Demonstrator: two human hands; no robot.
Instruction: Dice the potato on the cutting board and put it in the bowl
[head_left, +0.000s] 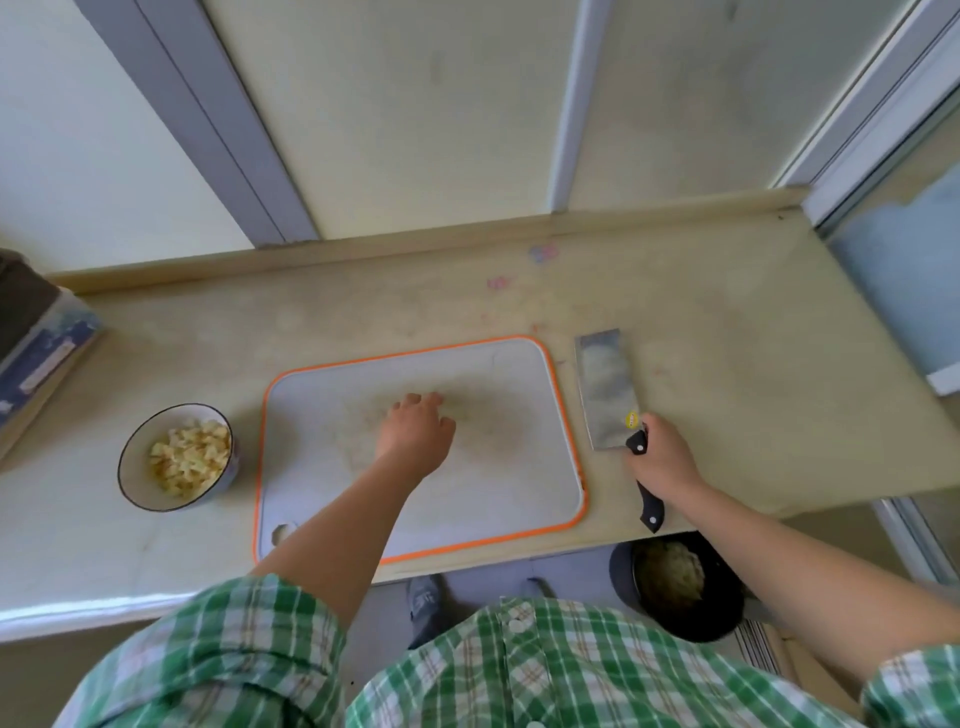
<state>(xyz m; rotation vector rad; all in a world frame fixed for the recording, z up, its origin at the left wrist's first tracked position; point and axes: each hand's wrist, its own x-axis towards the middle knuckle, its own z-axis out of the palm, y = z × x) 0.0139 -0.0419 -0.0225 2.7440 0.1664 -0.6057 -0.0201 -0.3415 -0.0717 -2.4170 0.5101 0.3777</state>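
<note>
Well left of slack left hand, diced potato; right hand around cleaver.

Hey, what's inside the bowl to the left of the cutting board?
Pale yellow diced potato pieces sit in the bowl. They cover its bottom, so nothing beneath them shows.

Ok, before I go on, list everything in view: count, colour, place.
counter: one, beige, under everything
cutting board: one, white with orange rim, counter centre
bowl: one, white, dark rim, left of board
diced potato: one heap, pale yellow, in bowl
cleaver: one, steel blade, black handle, right of board
box: one, blue and white, far left
bin: one, black, floor below counter
shoe: one, grey, floor
left hand: fingers curled, on board centre
right hand: grip round cleaver handle
</note>
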